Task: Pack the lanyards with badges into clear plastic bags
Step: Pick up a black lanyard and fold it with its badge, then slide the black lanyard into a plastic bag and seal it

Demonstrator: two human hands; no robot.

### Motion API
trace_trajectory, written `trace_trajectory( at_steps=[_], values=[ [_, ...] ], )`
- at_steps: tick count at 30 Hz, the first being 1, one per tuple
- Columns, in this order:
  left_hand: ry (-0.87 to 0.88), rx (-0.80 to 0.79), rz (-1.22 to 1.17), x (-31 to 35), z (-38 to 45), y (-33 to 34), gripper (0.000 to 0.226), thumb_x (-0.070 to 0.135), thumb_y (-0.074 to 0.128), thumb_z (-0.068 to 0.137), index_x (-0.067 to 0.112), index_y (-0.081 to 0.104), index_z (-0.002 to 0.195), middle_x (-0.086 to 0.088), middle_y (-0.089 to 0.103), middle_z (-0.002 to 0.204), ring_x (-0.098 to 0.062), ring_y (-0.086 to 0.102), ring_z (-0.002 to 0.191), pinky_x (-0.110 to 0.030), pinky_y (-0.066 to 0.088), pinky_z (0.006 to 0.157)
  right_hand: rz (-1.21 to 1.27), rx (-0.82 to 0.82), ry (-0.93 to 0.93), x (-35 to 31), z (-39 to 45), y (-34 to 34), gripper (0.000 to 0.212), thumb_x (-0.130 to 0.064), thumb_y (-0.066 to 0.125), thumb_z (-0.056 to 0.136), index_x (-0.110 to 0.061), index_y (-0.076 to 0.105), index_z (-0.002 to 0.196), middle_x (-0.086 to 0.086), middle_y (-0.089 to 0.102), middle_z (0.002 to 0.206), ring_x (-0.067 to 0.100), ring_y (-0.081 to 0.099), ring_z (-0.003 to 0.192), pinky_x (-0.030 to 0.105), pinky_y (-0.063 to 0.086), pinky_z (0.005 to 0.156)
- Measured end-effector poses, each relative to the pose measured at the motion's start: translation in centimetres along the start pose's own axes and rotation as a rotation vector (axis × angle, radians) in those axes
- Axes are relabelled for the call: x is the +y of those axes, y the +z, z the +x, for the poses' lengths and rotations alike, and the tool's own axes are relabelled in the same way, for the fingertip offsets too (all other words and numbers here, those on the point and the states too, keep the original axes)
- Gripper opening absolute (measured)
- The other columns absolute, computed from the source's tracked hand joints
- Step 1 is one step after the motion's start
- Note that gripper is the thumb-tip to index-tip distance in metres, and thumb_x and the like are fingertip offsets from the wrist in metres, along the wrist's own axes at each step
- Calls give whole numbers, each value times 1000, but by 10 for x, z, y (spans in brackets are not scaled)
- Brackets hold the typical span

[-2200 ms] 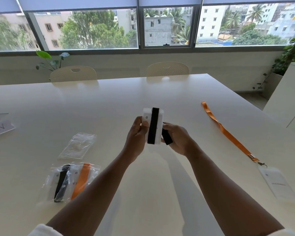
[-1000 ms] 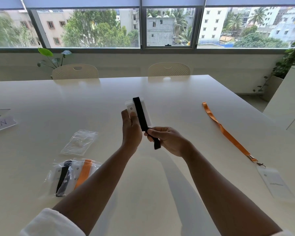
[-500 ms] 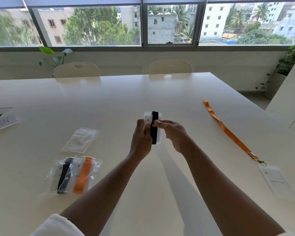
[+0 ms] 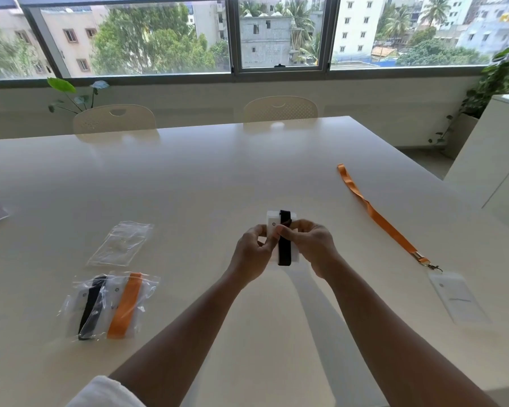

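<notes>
Above the middle of the table (image 4: 247, 171), both hands hold one bundle: a white badge (image 4: 272, 227) with a black lanyard (image 4: 284, 248) wound round it, the black band running near to far along the badge's long axis. The left hand (image 4: 252, 257) has its grip curled round the badge's left edge, thumb on the face; the right hand (image 4: 312, 248) pinches the band near its far end with fingertips, so both grips are closed on the same bundle, held clear of the table. The coming move, as I judge it, turns on the empty clear bag (image 4: 121, 243), which lies flat to the left of the bundle and slightly near, well apart from it, its long axis running near-left to far-right; which end is its mouth cannot be told. The left hand is the nearer one to it, so that hand would likely fetch the bag while the right keeps the winding from slipping. Nearer and further left lie the filled bags (image 4: 112, 306), just beside the empty one, so a reach should come from the right side of it. To the right an orange lanyard (image 4: 379, 218) stretches out flat, its clip joined to a second badge (image 4: 457, 295) close to the table's right edge. The stretch between the bundle and the empty bag is bare.
</notes>
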State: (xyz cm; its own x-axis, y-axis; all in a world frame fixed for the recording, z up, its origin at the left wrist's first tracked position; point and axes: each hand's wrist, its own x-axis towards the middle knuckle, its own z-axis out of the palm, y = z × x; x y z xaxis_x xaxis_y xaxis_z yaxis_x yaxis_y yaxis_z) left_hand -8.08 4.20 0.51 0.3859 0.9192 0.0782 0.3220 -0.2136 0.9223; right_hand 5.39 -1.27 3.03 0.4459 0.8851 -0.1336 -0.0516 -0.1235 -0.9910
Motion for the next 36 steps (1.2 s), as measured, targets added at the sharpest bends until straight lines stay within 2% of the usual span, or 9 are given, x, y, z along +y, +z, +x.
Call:
trace_trajectory(
  at_steps=[4, 10, 14, 17, 20, 23, 28, 32, 36],
  values=[
    [-13, -19, 18, -9, 2, 20, 34, 47, 58, 95, 18, 68, 111, 1, 68, 99, -15, 66, 79, -23, 47, 64, 19, 43, 11, 16, 2, -14, 17, -17, 80, 78, -10, 67, 87, 11, 69, 87, 22, 65, 77, 28, 52, 62],
    [10, -3, 140, -18, 2, 44, 34, 43, 54, 98, 18, 66, 118, 2, 63, 108, -8, 64, 85, -28, 54, 76, -5, 87, -3, 33, 8, -29, 13, -16, 74, 84, -15, 66, 94, 14, 71, 91, 28, 70, 82, 41, 60, 73],
    [39, 63, 327, -19, 1, 54, 41, 50, 52, 95, 26, 53, 128, 9, 66, 104, -9, 65, 82, -36, 56, 75, -310, 176, -102, 40, 17, -30, 12, -24, 71, 87, -23, 68, 99, 0, 68, 91, 18, 66, 86, 32, 58, 77],
    [51, 91, 390, -18, 2, 58, 54, 53, 51, 94, 28, 42, 141, 12, 64, 106, -12, 65, 93, -37, 56, 82, -453, 215, -227, 49, 21, -31, 20, -21, 66, 90, -17, 70, 109, 5, 66, 105, 18, 62, 96, 21, 47, 82],
    [66, 110, 439, -18, 4, 60, 54, 49, 50, 96, 27, 42, 144, 10, 63, 111, -14, 60, 105, -35, 52, 90, -590, 214, -320, 59, 22, -27, 26, -21, 55, 96, -15, 67, 118, 9, 58, 119, 19, 56, 110, 14, 38, 88],
    [76, 128, 494, -19, 4, 62, 54, 46, 47, 98, 24, 42, 146, 5, 58, 121, -15, 53, 115, -33, 48, 94, -702, 218, -353, 64, 23, -23, 30, -22, 48, 99, -17, 63, 124, 9, 52, 126, 21, 43, 122, 18, 33, 96],
    [33, 114, 486, -22, 2, 64, 55, 48, 45, 98, 24, 40, 148, 1, 52, 126, -17, 51, 119, -35, 48, 95, -722, 229, -338, 67, 23, -23, 31, -24, 49, 97, -19, 63, 125, 8, 48, 133, 22, 39, 127, 30, 36, 105],
    [-16, 134, 367, -20, 4, 59, 50, 48, 48, 97, 25, 47, 141, 5, 53, 122, -14, 54, 112, -31, 48, 93, -652, 290, -289, 59, 24, -23, 31, -30, 55, 94, -22, 65, 121, 7, 48, 130, 22, 47, 123, 33, 41, 103],
    [-81, 118, 228, -17, 12, 47, 40, 43, 53, 96, 24, 55, 130, 6, 54, 116, -13, 58, 104, -32, 50, 93, -736, 405, -252, 47, 27, -16, 29, -34, 56, 90, -19, 67, 112, 9, 50, 127, 27, 50, 118, 44, 42, 98]
  ],
)
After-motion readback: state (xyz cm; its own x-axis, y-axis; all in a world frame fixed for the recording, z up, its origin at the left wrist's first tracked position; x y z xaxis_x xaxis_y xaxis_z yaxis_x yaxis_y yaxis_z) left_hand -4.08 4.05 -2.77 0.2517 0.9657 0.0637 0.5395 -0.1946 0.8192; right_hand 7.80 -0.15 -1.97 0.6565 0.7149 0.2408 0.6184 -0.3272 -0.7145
